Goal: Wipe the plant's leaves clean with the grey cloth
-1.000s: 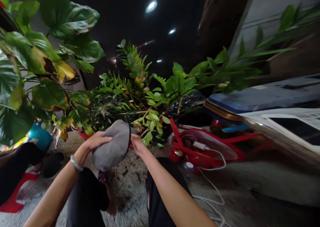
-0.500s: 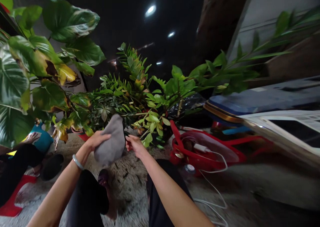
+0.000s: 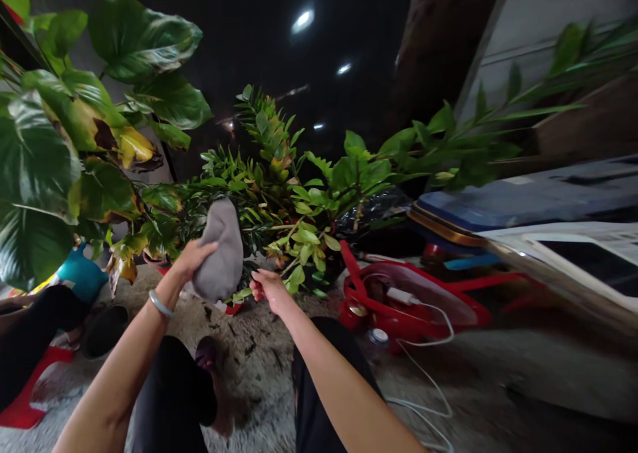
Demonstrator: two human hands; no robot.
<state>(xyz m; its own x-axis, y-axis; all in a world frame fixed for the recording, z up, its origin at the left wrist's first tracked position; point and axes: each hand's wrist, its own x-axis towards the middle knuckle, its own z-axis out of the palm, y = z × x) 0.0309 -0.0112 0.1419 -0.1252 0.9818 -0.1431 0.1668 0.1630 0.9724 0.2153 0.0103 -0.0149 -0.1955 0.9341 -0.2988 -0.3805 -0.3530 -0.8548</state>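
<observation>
My left hand (image 3: pixel 193 259) grips a soft grey insole-shaped piece (image 3: pixel 220 250) by its left side, thumb lying across the face. The piece stands roughly upright, with a dark rim along its upper right edge. A short gap to the right of it, my right hand (image 3: pixel 268 288) has its fingers curled together in a pinch. Whatever lies between those fingertips is too small to make out. A pale bangle (image 3: pixel 160 304) circles my left wrist.
Leafy potted plants (image 3: pixel 309 194) spread behind the hands. To the right sit a red bag (image 3: pixel 419 320) with a white cable (image 3: pixel 438 373) trailing out, and a small bottle (image 3: pixel 379 337). Another person's dark-clothed leg (image 3: pixel 40 340) and a black bowl (image 3: pixel 104 332) are at left.
The left hand has raised the grey piece and turned it more upright, shifting it slightly left. My right hand stays nearly in place, so the gap between them is wider.
</observation>
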